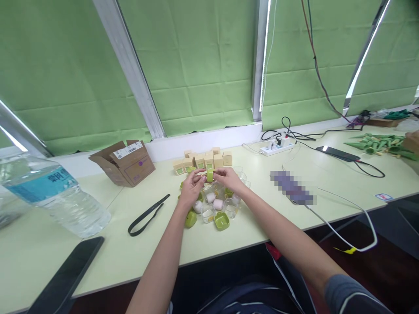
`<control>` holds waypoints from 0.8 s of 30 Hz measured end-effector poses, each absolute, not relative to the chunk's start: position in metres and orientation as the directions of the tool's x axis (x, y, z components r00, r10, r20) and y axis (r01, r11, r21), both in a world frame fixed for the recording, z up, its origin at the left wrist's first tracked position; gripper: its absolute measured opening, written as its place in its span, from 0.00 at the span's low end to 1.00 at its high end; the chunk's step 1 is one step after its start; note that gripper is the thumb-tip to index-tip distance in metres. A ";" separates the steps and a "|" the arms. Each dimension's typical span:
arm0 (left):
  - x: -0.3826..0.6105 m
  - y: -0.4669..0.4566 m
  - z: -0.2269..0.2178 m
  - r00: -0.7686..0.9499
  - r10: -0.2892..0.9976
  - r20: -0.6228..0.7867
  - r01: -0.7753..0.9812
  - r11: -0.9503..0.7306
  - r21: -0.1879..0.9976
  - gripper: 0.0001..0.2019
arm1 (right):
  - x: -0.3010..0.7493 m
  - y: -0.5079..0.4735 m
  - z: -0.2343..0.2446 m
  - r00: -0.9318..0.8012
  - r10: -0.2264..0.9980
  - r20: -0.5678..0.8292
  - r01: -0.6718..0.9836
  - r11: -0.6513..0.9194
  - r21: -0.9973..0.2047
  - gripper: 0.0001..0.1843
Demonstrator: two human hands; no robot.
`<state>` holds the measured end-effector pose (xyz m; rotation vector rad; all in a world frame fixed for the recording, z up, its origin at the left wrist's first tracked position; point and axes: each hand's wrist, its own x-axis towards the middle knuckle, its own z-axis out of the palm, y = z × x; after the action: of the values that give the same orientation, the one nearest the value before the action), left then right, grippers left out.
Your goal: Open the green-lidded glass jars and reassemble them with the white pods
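Both my hands are raised over a pile of small parts, with a small green plastic case (pixel 210 175) between them. My left hand (pixel 194 185) pinches its left side, and my right hand (pixel 228 179) closes on its right side. Under and around the hands lie clear plastic cases (pixel 208 215), pale pink-white rolls (pixel 218 204) and more green pieces. Nearest me are an open square green shell (pixel 221 221) and a rounded green piece (pixel 190 219). Part of the pile is hidden behind my fingers.
Behind the pile stand several small tan boxes (pixel 218 161). To the left are a brown carton (pixel 135 168), a black strap (pixel 144 221), a water bottle (pixel 55 192) and a dark phone (pixel 67 274). A power strip (pixel 277 148), cables and another phone (pixel 338 153) lie right.
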<state>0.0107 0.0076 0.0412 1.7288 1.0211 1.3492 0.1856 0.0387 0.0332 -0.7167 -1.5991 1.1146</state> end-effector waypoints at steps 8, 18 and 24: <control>0.005 0.017 0.031 0.033 0.863 0.504 0.235 -0.497 0.835 0.17 | 0.189 0.038 0.037 -0.290 0.911 0.294 -0.068 0.287 -0.956 0.17; 0.005 0.014 0.031 -0.032 0.882 0.469 0.162 -0.459 0.874 0.20 | 0.192 0.042 0.034 -0.270 0.929 0.252 -0.076 0.240 -0.968 0.17; 0.003 0.016 0.028 -0.077 0.874 0.480 0.227 -0.453 0.862 0.17 | 0.192 0.041 0.033 -0.301 0.923 0.242 -0.113 0.217 -0.970 0.17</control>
<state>0.0033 0.0157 0.0284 1.6663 1.1908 1.5696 0.1920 0.0409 0.0333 -0.8086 -1.4775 1.2877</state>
